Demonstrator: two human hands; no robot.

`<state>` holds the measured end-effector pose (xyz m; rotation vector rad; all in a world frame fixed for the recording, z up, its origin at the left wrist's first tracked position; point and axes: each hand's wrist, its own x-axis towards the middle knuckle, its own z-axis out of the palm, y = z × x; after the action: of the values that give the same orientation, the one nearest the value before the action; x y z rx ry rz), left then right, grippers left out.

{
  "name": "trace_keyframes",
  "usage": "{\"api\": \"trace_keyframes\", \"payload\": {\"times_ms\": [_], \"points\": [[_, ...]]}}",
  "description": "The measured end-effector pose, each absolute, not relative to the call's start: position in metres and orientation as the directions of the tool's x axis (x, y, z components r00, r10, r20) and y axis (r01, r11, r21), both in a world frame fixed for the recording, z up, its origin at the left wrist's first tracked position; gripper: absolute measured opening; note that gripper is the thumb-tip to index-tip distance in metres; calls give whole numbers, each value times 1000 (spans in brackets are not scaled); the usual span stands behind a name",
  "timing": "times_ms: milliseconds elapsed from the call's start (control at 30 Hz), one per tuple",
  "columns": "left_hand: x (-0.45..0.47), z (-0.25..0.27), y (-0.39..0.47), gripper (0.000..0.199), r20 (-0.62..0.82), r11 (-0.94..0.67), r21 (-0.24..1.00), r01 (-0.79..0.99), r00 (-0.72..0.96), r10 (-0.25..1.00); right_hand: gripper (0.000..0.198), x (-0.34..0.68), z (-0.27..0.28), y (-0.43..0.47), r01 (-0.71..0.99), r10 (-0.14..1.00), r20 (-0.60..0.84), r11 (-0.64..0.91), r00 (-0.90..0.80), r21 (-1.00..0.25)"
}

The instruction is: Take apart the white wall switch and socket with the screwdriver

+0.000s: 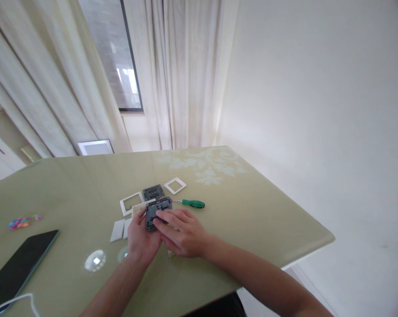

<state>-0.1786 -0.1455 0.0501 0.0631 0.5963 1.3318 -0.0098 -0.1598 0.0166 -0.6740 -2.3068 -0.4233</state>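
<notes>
A dark grey wall-switch module point(151, 219), roughly square with slots along its edges, is held above the table. My left hand point(142, 240) cups it from below and the left, with the fingers closed around its edge. Across its face lie the fingers of my right hand point(182, 233), gripping its right side; the right thumb is hidden. Just beyond the held piece, a second dark grey module point(153, 192) rests on the table. White square frames lie beside it, one on the left point(122, 208) and one on the right point(167, 186).
A green-handled screwdriver point(194, 204) lies right of my hands. White switch plates point(117, 230) are at the left. Farther left are a tablet point(19, 273) with a white cable point(20, 296) and small colourful pieces point(20, 223). The table point(251, 211) meets a wall on the right.
</notes>
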Motion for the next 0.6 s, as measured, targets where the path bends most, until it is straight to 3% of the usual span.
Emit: {"api": "trace_keyframes", "payload": {"times_ms": [600], "points": [[-188,24,-137,46,-278,238,344,-909,143,950,50,-9,17,-163,591,350,710,798,-610,115]]}}
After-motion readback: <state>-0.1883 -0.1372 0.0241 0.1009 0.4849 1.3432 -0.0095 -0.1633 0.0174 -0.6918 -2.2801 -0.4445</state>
